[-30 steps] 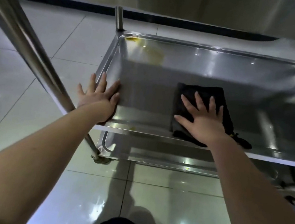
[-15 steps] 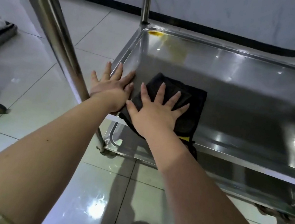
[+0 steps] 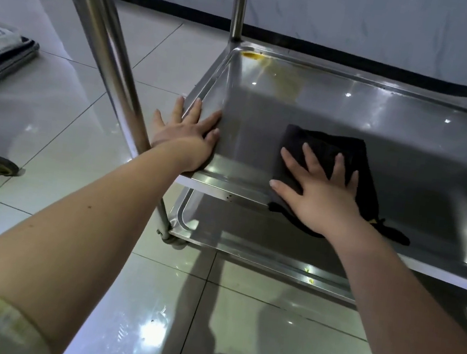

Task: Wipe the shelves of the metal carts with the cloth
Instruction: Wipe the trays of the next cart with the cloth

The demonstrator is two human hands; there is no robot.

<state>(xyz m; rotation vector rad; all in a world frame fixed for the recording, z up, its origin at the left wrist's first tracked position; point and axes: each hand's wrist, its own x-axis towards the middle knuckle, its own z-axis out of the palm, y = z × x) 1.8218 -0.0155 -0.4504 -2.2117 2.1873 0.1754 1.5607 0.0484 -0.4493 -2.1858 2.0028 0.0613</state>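
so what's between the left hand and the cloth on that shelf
Nothing: in the head view only bare steel of the shelf lies between the left hand at its corner and the black cloth under the right hand.

Black cloth point(image 3: 324, 150); silver shelf point(image 3: 412, 136); yellow stain point(image 3: 251, 55)

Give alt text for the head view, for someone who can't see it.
The right hand presses a black cloth flat on a metal cart shelf near its front edge; the left hand rests flat on the shelf's left rim. A yellow stain lies in the far left corner, apart from the cloth.
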